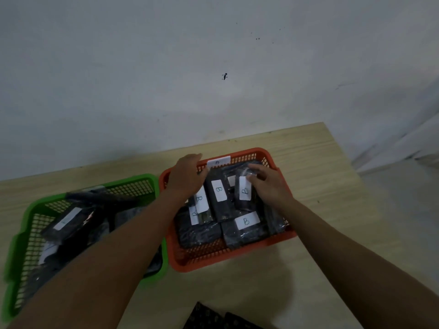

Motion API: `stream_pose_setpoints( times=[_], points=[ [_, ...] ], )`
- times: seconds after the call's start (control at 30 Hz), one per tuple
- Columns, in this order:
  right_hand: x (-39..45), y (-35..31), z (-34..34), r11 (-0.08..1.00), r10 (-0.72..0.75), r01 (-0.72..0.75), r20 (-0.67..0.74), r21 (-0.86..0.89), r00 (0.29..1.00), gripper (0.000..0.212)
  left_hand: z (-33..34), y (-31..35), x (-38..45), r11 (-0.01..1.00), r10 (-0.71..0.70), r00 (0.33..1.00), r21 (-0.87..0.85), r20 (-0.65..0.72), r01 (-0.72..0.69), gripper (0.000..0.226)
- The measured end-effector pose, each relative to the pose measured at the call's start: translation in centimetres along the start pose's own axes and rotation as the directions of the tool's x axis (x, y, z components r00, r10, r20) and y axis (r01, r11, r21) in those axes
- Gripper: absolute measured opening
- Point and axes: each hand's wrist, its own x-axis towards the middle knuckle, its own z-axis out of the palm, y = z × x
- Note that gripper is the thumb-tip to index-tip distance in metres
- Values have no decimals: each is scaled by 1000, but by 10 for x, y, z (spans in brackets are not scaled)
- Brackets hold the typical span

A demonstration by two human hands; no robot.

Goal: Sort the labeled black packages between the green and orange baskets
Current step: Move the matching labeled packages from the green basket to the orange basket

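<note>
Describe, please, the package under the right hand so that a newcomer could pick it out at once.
Start at the orange basket, which sits to the right of the green basket on the wooden table. The package lies towards its far right side, under the right hand. Unlike its flat neighbours, it sits tilted on top of them, its B label slanted.

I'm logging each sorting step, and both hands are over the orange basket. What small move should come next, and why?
Probably the right hand should let go of the black package it pinches and lay it flat. Its label reads B, matching the B tag on the orange basket, and it is already over the other B packages there.
</note>
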Motion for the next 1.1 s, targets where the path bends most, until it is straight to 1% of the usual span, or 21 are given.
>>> stream_pose_setpoints(
  times=[0.07, 0.13, 0.2, 0.3, 0.37, 0.43, 0.5, 0.57, 0.63, 0.7, 0.8, 0.87, 0.93, 0.97, 1.03, 1.1],
  points=[
    [14, -2, 7, 999, 11, -10, 40, -39, 999, 40, 2, -2, 13, 998, -29, 999, 60, 38, 27, 51],
    [26, -4, 14, 998, 2, 1, 34, -67, 999, 37, 2, -6, 23, 994, -44, 997, 102, 64, 37, 43],
    [37, -3, 21, 997, -1, 1, -5, -75, 1000, 29, 2, -11, 29, 991, -27, 996, 131, 80, 16, 29],
    [47, 3, 33, 994, 22, -28, -65, -103, 998, 21, 2, -18, 32, 989, 7, 997, 148, 75, -18, 28],
    [49, 6, 40, 995, 6, -15, -95, -96, 995, 18, 3, -21, 32, 991, 35, 997, 126, 63, -43, 28],
    [47, 6, 45, 992, -31, 17, -116, -122, 993, 17, 5, -24, 31, 993, 53, 997, 105, 56, -59, 28],
    [44, 5, 49, 989, -67, 50, -121, -139, 990, 21, 6, -26, 29, 995, 55, 997, 77, 53, -59, 29],
    [38, 1, 52, 984, -106, 85, -133, -155, 985, 24, 3, -28, 23, 998, 45, 998, 50, 35, -47, 35],
    [30, -6, 55, 968, -185, 154, -151, -197, 971, 27, -6, -32, 10, 998, 60, 998, 36, -33, -59, 37],
    [16, -15, 63, 927, -299, 255, -133, -275, 945, 30, -19, -41, -9, 997, 75, 993, 21, -95, -73, 34],
    [-16, -29, 90, 831, -471, 439, -12, -342, 882, 26, -43, -63, -53, 997, 74, 992, 43, -102, -70, 31],
    [-41, -35, 114, 787, -518, 522, 107, -330, 849, 25, -58, -81, -84, 997, 55, 992, 59, -110, -49, 30],
    [-66, -40, 138, 747, -538, 602, 276, -283, 796, 29, -70, -99, -115, 999, 11, 995, 45, -103, -7, 30],
    [-76, -42, 150, 718, -542, 645, 372, -262, 754, 32, -75, -107, -129, 999, -7, 996, 44, -90, 11, 30],
    [-92, -44, 170, 634, -532, 732, 547, -248, 646, 42, -81, -120, -155, 998, -22, 998, 56, -57, 25, 31],
    [-102, -44, 183, 521, -488, 800, 665, -298, 565, 50, -83, -130, -173, 999, -8, 998, 43, -58, 11, 29]
  ],
)
